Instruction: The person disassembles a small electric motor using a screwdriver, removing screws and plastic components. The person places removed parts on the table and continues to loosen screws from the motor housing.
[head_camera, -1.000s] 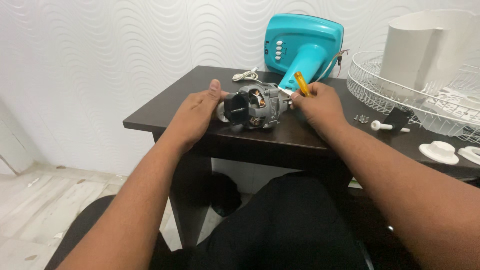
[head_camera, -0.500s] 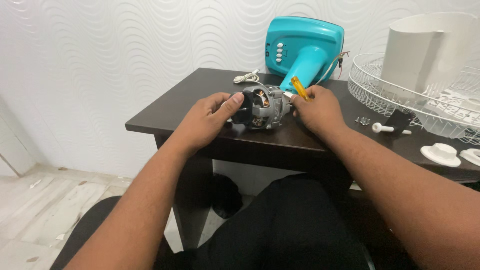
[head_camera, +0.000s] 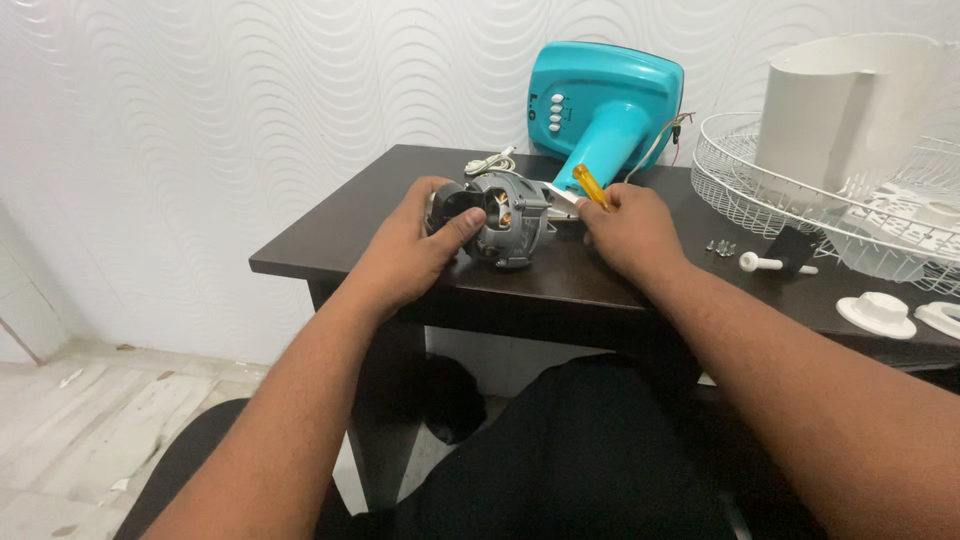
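Left hand (head_camera: 415, 255) grips motor (head_camera: 505, 228) (wire guard (head_camera: 800, 200) nearby).

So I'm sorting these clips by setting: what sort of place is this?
Probably a room at home used for a repair. A small dark table stands against a white wave-patterned wall, with fan parts on it: a motor, a teal base and a white wire guard.

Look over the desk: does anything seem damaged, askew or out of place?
Yes. The turquoise fan base lies tipped against the wall with bare wire ends sticking out. The left hand grips the removed motor; the right hand holds a yellow-handled screwdriver. Loose screws lie scattered nearby.
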